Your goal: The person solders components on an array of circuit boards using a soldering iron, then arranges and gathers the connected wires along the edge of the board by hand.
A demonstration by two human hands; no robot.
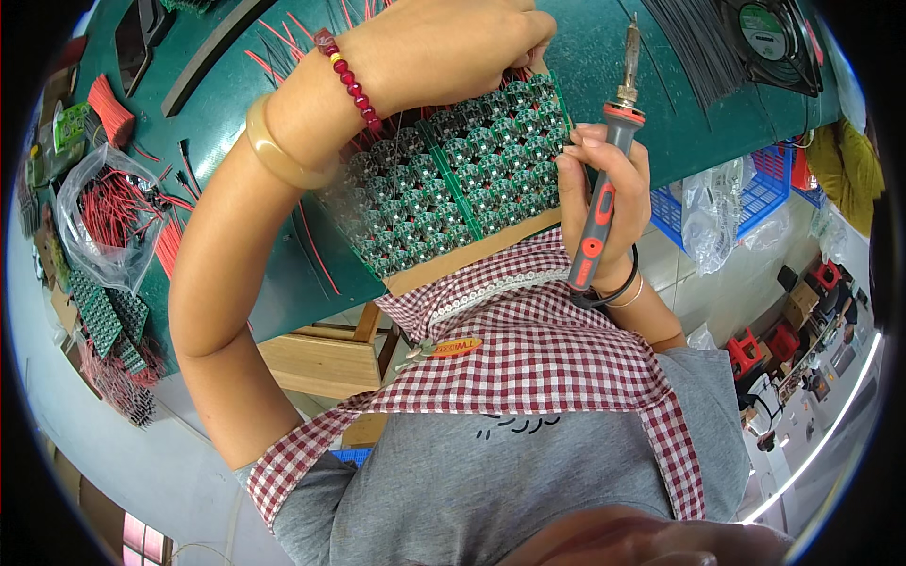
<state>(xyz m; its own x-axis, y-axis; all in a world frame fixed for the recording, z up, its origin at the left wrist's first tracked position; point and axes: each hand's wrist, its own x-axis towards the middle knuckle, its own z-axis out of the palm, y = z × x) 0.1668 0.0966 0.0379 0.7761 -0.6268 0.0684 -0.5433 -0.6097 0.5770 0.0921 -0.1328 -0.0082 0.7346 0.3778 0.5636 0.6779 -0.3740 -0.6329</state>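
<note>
A panel of small green circuit boards (453, 174) lies tilted on brown cardboard (472, 253) at the near edge of the bench. My right hand (613, 184) holds a grey and red soldering iron (605, 198), its metal tip pointing up and away from the panel. The thumb and fingertips of that hand are at the panel's right edge. Across the panel's far side reaches my left hand (486, 42), its fingers curled closed; what they hold, if anything, is hidden. Red and black wires (278, 52) lie beyond the panel, partly under my left forearm.
On the green bench (689, 141) lie a bundle of black wires (694, 47) and, at far right, a black fan (763, 38). A plastic bag of red wires (113, 212) and more green boards (94, 307) sit at left. A blue crate (769, 189) stands to the right.
</note>
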